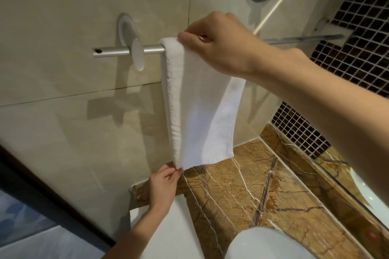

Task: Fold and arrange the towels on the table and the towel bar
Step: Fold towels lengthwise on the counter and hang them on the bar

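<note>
Hanging above the marble tabletop (263, 206), the folded white towel (202, 107) is draping over the towel bar (151, 50) near its left end. My right grip (219, 48) is pinching the fold on top of the bar while my left grip (164, 185) is pinching the bottom corner. I am judging it best to be pulling straight down, gently, so both hems are lining up evenly.

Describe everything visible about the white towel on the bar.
The white towel is plain terry-like cloth, folded into a narrow strip with a thick layered left edge and hemmed bottom. It hangs over the metal towel bar, beside its wall bracket. The right hand pinches its top at the bar; the left hand pinches its lower left corner.
</note>
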